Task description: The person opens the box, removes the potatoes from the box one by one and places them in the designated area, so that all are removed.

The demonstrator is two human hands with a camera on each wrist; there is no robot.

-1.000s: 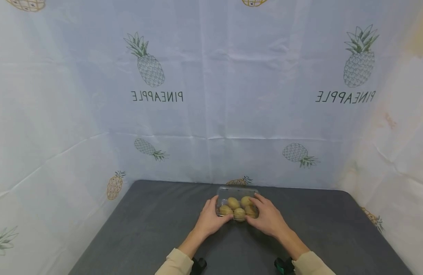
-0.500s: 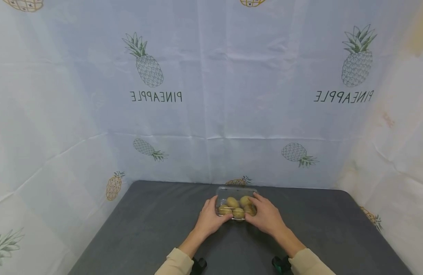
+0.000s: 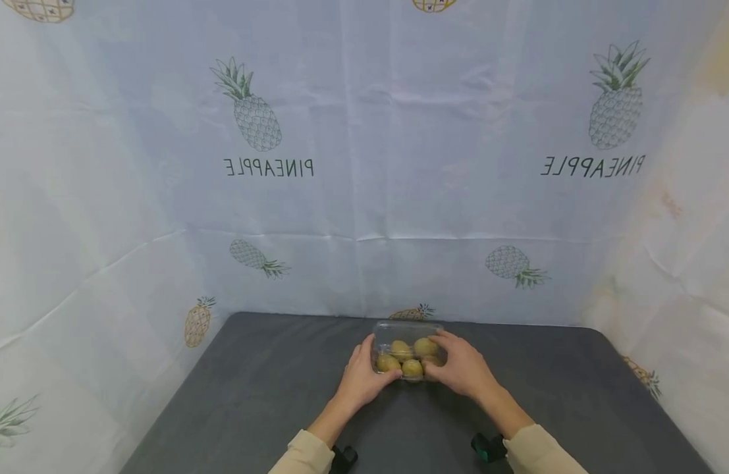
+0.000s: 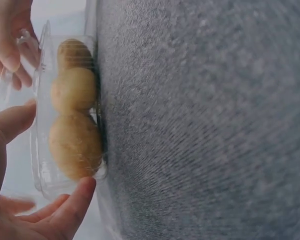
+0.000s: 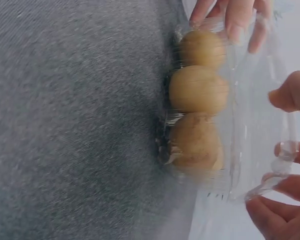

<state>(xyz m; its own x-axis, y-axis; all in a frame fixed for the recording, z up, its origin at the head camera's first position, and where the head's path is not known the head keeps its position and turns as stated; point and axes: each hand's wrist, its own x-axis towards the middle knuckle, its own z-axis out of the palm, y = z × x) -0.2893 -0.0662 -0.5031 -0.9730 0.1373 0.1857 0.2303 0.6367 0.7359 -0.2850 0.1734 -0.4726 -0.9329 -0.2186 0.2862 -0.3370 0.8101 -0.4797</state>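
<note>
A clear plastic clamshell box (image 3: 394,330) holds several yellowish-brown potatoes (image 5: 197,89) near the table's far edge. My left hand (image 3: 361,380) holds the box's left side, thumb at the front and fingers along the side, as the left wrist view also shows. On the right, my right hand (image 3: 463,366) grips the lid (image 5: 262,120) near its corner, its fingers bent over the edge and its thumb across from them. The lid stands somewhat raised above the box's rim. My right hand covers part of the front right potato in the head view.
The dark grey table (image 3: 269,395) spreads out on both sides and in front of the box. Behind it hangs a pale cloth (image 3: 400,197) printed with pineapples, and similar cloth closes off the left and right sides.
My right hand has shifted slightly up along the box's right side, its thumb away from the front rim. My left hand and the box stay about where they were.
</note>
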